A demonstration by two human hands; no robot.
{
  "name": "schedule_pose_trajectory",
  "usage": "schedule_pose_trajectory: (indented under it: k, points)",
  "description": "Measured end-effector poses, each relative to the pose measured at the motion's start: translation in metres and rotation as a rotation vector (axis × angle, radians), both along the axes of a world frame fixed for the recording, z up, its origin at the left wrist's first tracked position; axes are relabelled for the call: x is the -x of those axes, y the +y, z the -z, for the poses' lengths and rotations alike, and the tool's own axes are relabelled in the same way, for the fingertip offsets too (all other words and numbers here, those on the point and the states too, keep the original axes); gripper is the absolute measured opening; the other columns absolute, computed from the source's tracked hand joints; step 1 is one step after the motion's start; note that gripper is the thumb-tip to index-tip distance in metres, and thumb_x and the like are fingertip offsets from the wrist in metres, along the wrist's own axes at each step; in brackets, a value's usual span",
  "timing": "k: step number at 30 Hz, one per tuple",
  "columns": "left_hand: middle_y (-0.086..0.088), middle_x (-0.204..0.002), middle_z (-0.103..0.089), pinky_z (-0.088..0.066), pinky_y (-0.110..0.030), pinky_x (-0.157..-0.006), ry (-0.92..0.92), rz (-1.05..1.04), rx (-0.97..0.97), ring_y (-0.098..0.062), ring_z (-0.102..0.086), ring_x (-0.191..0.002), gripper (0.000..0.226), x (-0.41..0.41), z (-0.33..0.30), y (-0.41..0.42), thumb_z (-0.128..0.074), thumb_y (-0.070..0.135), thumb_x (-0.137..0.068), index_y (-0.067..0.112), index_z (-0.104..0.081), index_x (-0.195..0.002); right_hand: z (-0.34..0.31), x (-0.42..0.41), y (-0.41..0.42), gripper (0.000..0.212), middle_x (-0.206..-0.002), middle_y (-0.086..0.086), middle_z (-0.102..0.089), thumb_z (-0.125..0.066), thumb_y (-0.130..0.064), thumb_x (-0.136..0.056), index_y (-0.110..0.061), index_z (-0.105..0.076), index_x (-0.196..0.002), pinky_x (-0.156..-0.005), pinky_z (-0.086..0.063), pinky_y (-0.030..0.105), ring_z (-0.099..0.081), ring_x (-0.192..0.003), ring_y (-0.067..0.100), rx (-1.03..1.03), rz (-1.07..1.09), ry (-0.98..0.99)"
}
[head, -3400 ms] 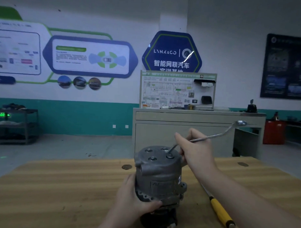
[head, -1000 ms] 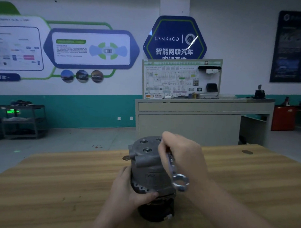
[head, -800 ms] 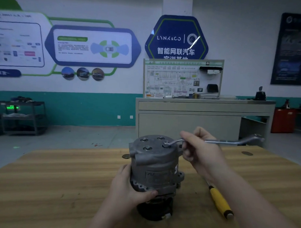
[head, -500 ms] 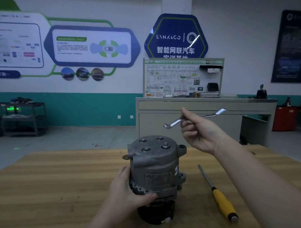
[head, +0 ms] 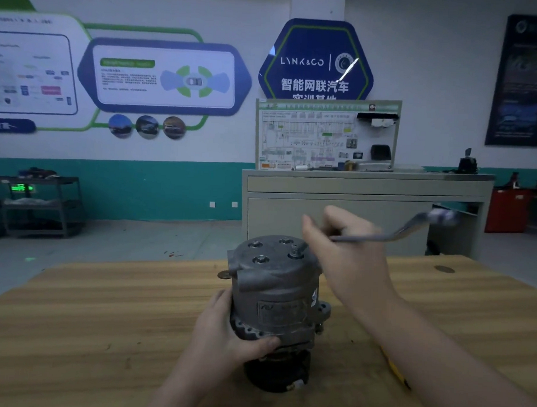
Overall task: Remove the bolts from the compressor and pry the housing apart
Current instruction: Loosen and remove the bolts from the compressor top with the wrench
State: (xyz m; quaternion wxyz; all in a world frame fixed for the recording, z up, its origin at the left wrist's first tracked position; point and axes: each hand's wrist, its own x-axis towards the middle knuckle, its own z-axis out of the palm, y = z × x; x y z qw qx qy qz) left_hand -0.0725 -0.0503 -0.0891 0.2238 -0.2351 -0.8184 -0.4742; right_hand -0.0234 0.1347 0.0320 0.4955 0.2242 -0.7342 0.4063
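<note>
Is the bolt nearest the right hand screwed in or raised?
Raised: this bolt stands above the compressor top, while the other bolts sit low.

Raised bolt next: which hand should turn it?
Right. The right hand already grips the wrench, its near end beside the raised bolt. The left hand holds the compressor upright on the table.

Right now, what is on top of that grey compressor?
On the compressor top sit four bolts; one stands raised beside the wrench the right hand grips. The wrench's near end is hidden behind that hand.
</note>
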Motion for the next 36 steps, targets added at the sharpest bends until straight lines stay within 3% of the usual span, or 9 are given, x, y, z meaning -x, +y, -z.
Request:
schedule_pose_trajectory:
  k: [3, 5, 8, 12, 16, 21, 25, 32, 36]
  points:
    - [0.021, -0.105, -0.057, -0.040, -0.007, -0.076, -0.011, -0.010, 0.004, 0.009, -0.053, -0.100, 0.075, -0.002, -0.002, 0.001, -0.077, 0.069, -0.039, 0.044, -0.055, -0.106, 0.008, -0.007, -0.011, 0.053, -0.051, -0.011, -0.024, -0.069, -0.006, -0.075, -0.030, -0.024, -0.062, -0.044, -0.022, 0.015, -0.032, -0.043, 0.007, -0.427, 0.280, 0.133]
    - [0.020, -0.105, -0.056, -0.039, -0.008, -0.075, -0.010, -0.019, 0.013, 0.008, -0.053, -0.100, 0.077, -0.002, -0.002, 0.002, -0.076, 0.071, -0.038, 0.043, -0.055, -0.106, 0.013, -0.009, -0.008, 0.051, -0.053, -0.012, -0.026, -0.070, -0.006, -0.072, -0.030, -0.026, -0.063, -0.046, -0.025, 0.016, -0.033, -0.046, 0.007, -0.440, 0.287, 0.129]
    - [0.026, -0.107, -0.053, -0.040, -0.009, -0.079, -0.021, -0.006, 0.016, 0.011, -0.049, -0.104, 0.077, -0.003, -0.002, 0.002, -0.078, 0.071, -0.039, 0.048, -0.051, -0.107, 0.019, -0.012, 0.006, 0.049, -0.050, -0.013, -0.036, -0.064, -0.010, -0.085, -0.028, -0.030, -0.055, -0.046, -0.026, 0.010, -0.035, -0.046, 0.001, -0.039, -0.020, -0.047]
    - [0.033, -0.107, -0.050, -0.040, -0.005, -0.079, -0.007, -0.003, 0.022, 0.012, -0.048, -0.105, 0.075, -0.001, -0.002, 0.001, -0.077, 0.074, -0.039, 0.049, -0.052, -0.105, 0.004, 0.002, 0.028, 0.030, -0.050, 0.005, -0.049, -0.065, -0.008, -0.084, -0.018, -0.049, -0.061, -0.030, -0.029, 0.017, -0.041, -0.033, 0.008, 0.811, -0.644, -0.704]
    - [0.038, -0.109, -0.048, -0.039, -0.003, -0.078, 0.030, -0.003, 0.026, 0.014, -0.049, -0.103, 0.075, 0.000, -0.001, 0.002, -0.077, 0.077, -0.039, 0.049, -0.053, -0.105, -0.024, 0.024, 0.040, 0.025, -0.044, -0.001, -0.045, -0.054, -0.015, -0.094, -0.011, -0.045, -0.071, -0.026, -0.028, 0.010, -0.040, -0.029, 0.001, 0.942, -0.764, -1.145]
    - [0.033, -0.109, -0.053, -0.045, -0.017, -0.084, -0.007, 0.030, -0.025, 0.006, -0.055, -0.106, 0.085, 0.002, 0.001, -0.002, -0.073, 0.084, -0.039, 0.046, -0.056, -0.113, -0.041, 0.024, 0.032, 0.031, -0.045, 0.000, -0.051, -0.071, -0.029, -0.074, -0.018, -0.044, -0.064, -0.030, -0.033, 0.013, -0.046, -0.033, 0.005, 0.808, -0.718, -0.704]
    - [0.029, -0.108, -0.055, -0.041, -0.006, -0.077, -0.016, 0.015, -0.038, 0.009, -0.053, -0.104, 0.080, 0.000, 0.000, -0.003, -0.072, 0.084, -0.038, 0.047, -0.056, -0.107, -0.023, 0.013, 0.018, 0.049, -0.043, 0.006, -0.054, -0.076, -0.025, -0.078, -0.021, -0.035, -0.052, -0.033, -0.033, 0.019, -0.047, -0.032, 0.015, 0.559, -0.371, -0.354]
    - [0.021, -0.109, -0.056, -0.038, -0.001, -0.080, -0.010, 0.021, 0.006, 0.014, -0.050, -0.105, 0.075, -0.004, -0.004, 0.000, -0.080, 0.067, -0.042, 0.045, -0.054, -0.109, -0.005, 0.001, 0.002, 0.047, -0.042, 0.010, -0.050, -0.066, -0.019, -0.089, -0.012, -0.037, -0.054, -0.038, -0.042, 0.032, -0.050, -0.036, 0.018, 0.355, -0.148, -0.191]
    - [0.022, -0.115, -0.057, -0.044, -0.013, -0.088, -0.020, 0.036, -0.003, 0.008, -0.054, -0.107, 0.084, -0.002, -0.003, -0.001, -0.081, 0.069, -0.043, 0.040, -0.056, -0.119, 0.002, -0.009, -0.006, 0.050, -0.045, -0.006, -0.030, -0.061, -0.005, -0.084, -0.029, -0.026, -0.058, -0.041, -0.026, 0.018, -0.035, -0.044, 0.009, -0.171, 0.087, 0.058]
